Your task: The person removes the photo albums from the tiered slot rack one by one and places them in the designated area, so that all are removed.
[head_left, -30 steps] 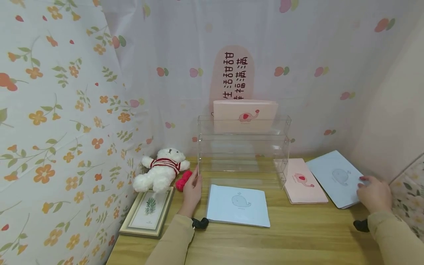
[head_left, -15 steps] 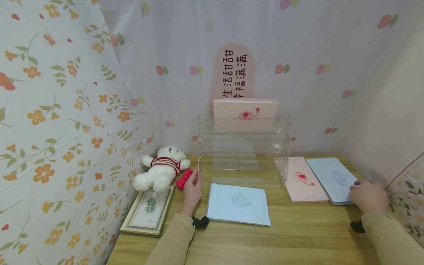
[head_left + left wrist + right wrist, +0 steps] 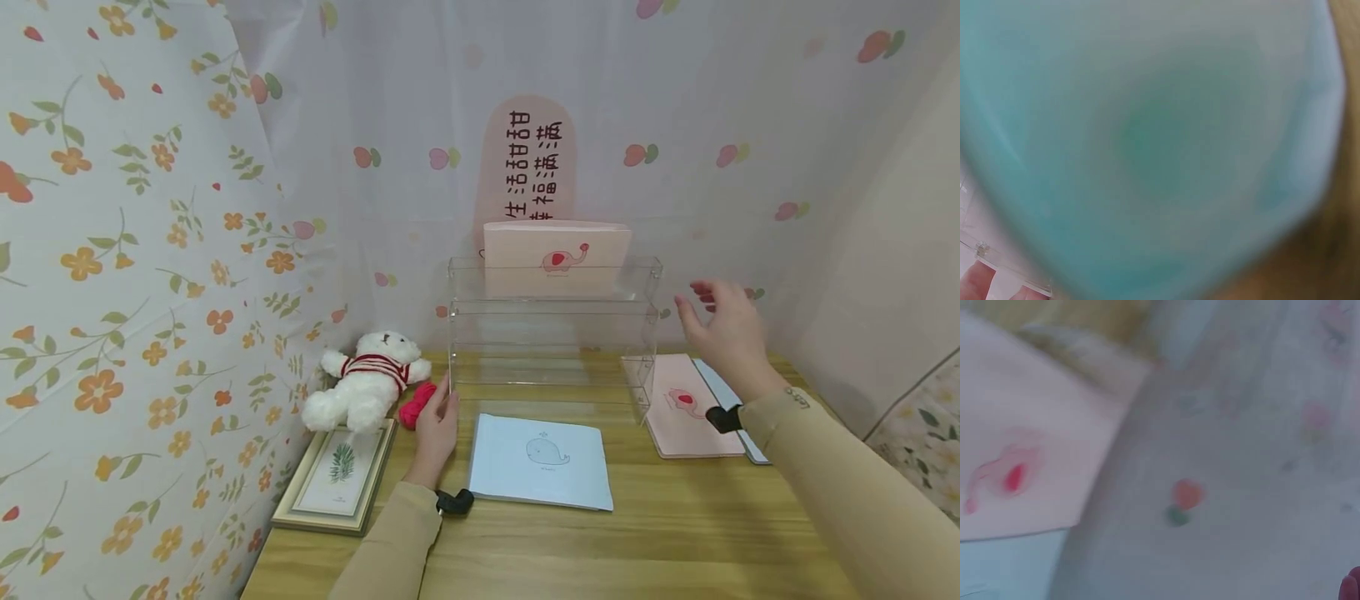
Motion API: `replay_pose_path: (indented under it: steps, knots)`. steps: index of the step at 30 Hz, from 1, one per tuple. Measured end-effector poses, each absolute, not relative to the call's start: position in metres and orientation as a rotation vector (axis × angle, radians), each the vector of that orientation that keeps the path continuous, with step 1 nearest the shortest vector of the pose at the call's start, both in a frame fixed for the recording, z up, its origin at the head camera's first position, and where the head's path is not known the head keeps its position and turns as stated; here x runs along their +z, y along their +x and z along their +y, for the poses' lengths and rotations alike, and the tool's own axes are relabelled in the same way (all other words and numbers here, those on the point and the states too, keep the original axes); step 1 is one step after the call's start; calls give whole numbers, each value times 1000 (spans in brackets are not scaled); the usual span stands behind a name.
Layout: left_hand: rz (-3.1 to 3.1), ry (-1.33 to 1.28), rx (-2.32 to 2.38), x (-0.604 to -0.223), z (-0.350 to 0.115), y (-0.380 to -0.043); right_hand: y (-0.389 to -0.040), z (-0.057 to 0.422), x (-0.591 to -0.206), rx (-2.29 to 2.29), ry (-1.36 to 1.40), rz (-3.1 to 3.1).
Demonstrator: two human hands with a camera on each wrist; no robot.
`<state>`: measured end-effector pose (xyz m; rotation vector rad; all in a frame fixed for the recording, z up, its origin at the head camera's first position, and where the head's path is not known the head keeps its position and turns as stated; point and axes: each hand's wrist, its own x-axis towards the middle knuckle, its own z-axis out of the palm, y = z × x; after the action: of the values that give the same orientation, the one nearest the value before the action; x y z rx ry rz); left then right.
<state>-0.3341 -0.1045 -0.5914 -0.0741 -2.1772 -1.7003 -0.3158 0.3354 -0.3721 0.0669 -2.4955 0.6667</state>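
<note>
A clear acrylic rack (image 3: 553,385) with several tiers stands at the middle back of the table. My left hand (image 3: 437,429) holds its left side panel low down; in the left wrist view only fingertips (image 3: 975,281) show at the clear edge. My right hand (image 3: 727,329) is raised to the right of the rack, fingers loosely bent and holding nothing. Below it lie a pink elephant notebook (image 3: 675,408) and a blue notebook (image 3: 756,446), largely hidden by my arm. Another pink elephant notebook (image 3: 558,260) stands in the rack's top tier. A blue whale notebook (image 3: 540,462) lies before the rack.
Left of the rack lie a white teddy bear (image 3: 367,375) in a striped sweater and a small red item (image 3: 415,407). A framed leaf picture (image 3: 333,483) lies flat at the left table edge. Patterned curtains (image 3: 360,233) hang close behind and at the left.
My right hand straightened the right-hand blue notebook alongside the pink one, then let go and rose up and left toward the rack. My left hand has stayed at the rack's side.
</note>
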Motion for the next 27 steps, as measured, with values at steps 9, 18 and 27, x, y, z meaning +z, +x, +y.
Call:
replay_pose_path:
  steps: [9, 18, 27]
  knots:
    - [-2209, -29, -1770, -582, -106, -330, -351, 271, -308, 744, 260, -2472]
    - [-2183, -82, -1704, -588, -105, -331, -385, 240, -284, 639, 269, -2604]
    - [-2173, -99, -1666, -610, -106, -344, -396, 217, -278, 512, 329, -2669]
